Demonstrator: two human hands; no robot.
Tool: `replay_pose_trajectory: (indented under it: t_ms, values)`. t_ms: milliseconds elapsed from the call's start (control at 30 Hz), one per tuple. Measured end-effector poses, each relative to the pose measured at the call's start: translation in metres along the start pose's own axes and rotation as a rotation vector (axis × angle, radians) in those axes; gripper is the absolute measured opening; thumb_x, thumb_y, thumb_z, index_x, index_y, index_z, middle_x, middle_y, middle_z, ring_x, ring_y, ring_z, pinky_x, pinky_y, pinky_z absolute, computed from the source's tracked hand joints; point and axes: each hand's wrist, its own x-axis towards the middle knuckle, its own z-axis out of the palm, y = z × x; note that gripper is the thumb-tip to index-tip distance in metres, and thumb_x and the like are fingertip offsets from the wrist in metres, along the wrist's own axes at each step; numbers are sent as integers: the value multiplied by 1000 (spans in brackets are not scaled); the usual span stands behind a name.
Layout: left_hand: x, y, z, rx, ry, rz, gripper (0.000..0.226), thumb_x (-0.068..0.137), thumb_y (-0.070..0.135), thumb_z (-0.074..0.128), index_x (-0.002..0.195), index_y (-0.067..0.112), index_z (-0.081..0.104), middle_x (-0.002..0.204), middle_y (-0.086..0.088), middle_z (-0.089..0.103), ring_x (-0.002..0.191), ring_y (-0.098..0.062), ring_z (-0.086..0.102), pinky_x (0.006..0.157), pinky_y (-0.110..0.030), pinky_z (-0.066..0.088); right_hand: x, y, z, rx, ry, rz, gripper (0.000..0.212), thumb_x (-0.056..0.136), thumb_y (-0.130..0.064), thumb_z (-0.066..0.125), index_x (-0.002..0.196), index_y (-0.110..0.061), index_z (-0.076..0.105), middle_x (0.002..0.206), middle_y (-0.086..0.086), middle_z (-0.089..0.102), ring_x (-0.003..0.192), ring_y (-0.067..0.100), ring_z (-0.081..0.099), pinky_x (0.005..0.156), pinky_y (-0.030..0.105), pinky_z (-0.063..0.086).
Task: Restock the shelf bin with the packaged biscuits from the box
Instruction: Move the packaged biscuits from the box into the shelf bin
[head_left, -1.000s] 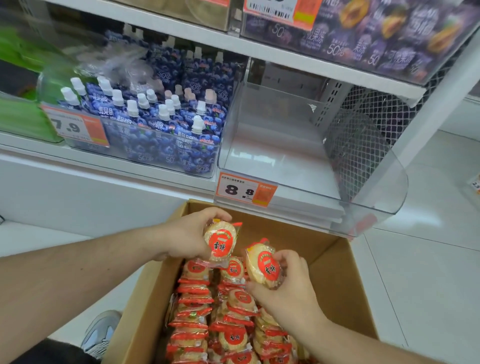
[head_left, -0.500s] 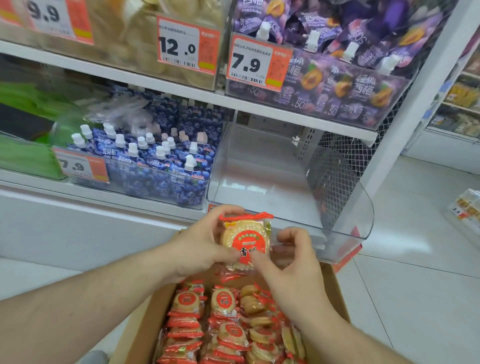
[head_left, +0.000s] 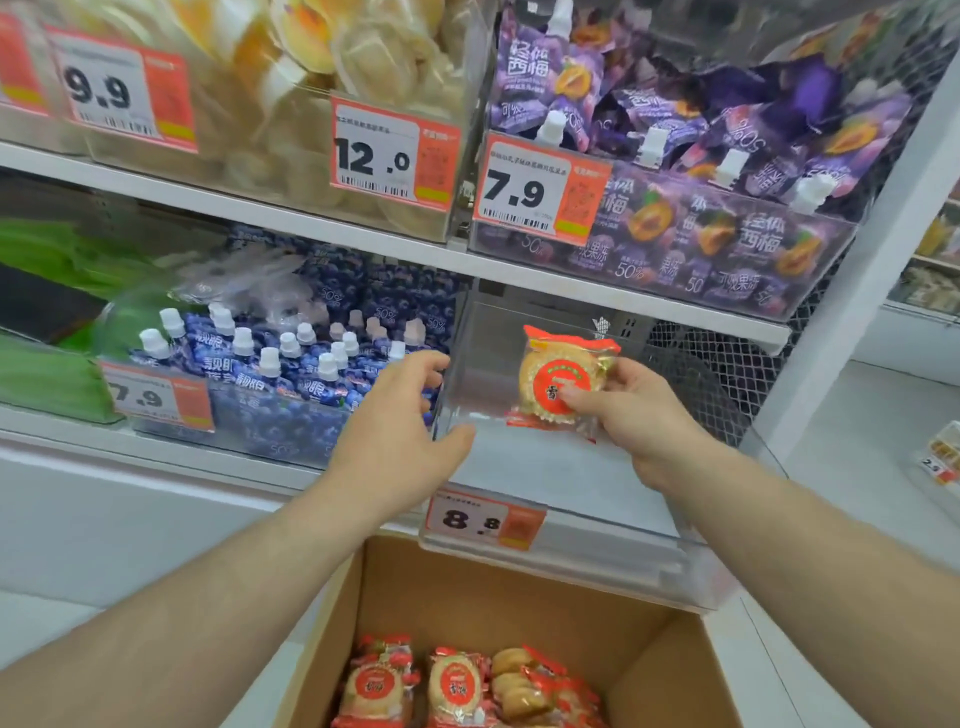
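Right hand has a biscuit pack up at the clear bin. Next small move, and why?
Probably lower the biscuit pack to the floor of the clear bin and release it. The right hand holds it inside, above the bare floor; the left hand is open and holds nothing.

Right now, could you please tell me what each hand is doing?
Left hand: open, empty, at the clear bin's left wall.
Right hand: closed on a biscuit pack.
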Motion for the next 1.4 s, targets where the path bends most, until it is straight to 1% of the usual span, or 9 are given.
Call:
replay_pose_trajectory:
  t_ms: [67, 300, 500, 700, 833, 1067, 1167, 1267, 1400]
  values:
    - [9, -10, 9, 79, -38, -55, 58, 80, 32, 70, 131, 32, 42, 121, 12, 50, 100, -9, 54, 88, -35, 50, 45, 14, 13, -97, 32, 40, 38, 76, -3, 79, 109, -9, 60, 105, 9, 70, 88, 20, 68, 83, 42, 57]
    - [15, -18, 22, 142, 27, -64, 58, 83, 7, 56, 137, 26, 47, 130, 7, 52, 101, -17, 57, 90, -33, 47, 146, 77, 69, -406, 40, 91, 56, 73, -24, 83, 121, -7, 58, 116, 10, 67, 104, 30, 65, 91, 44, 54]
    - [18, -17, 25, 105, 74, -73, 59, 78, 3, 56, 132, 26, 54, 123, 7, 60, 95, -20, 62, 91, -36, 48, 162, 91, 94, -641, 156, 107, 41, 79, -41, 72, 107, -11, 67, 106, 6, 70, 102, 27, 66, 84, 30, 52]
    - [17, -17, 24, 76, 67, -90, 60, 77, 3, 56, 132, 28, 55, 120, 9, 63, 92, -19, 63, 91, -36, 50, 169, 84, 99, -748, 148, 128, 27, 85, -24, 65, 108, -9, 62, 111, 10, 68, 103, 28, 66, 80, 31, 51]
    - [17, -16, 25, 98, 56, -78, 59, 79, 4, 55, 134, 27, 53, 124, 7, 58, 96, -21, 61, 92, -38, 49, 169, 78, 100, -845, 110, 88, 17, 86, -29, 64, 95, -17, 56, 100, 5, 65, 99, 27, 66, 70, 27, 44]
    - [15, -16, 22, 120, 8, -73, 58, 82, 11, 56, 137, 28, 48, 125, 7, 52, 96, -19, 61, 89, -39, 50, 164, 77, 102, -874, 29, 68, 45, 84, -51, 60, 112, -16, 60, 111, 6, 66, 102, 27, 64, 72, 27, 43]
    - [14, -15, 19, 146, -13, -64, 59, 82, 23, 61, 138, 30, 45, 128, 9, 48, 100, -16, 58, 87, -40, 50, 156, 75, 93, -843, -36, 131, 54, 79, -57, 65, 111, -14, 58, 102, 6, 64, 88, 25, 61, 71, 28, 44]
    - [9, -9, 15, 169, 54, -9, 50, 80, 27, 63, 128, 30, 47, 123, 12, 43, 99, -12, 55, 80, -37, 50, 140, 69, 77, -728, -43, 147, 47, 75, -50, 74, 96, -11, 59, 84, 8, 58, 67, 22, 50, 61, 29, 41]
    - [-8, 10, 6, 204, 85, 222, 22, 76, 24, 60, 88, 32, 44, 84, 15, 42, 74, -9, 45, 60, -27, 39, 90, 42, 57, -665, 18, 164, 51, 71, -53, 78, 87, -11, 57, 74, 4, 56, 64, 20, 52, 49, 25, 37]
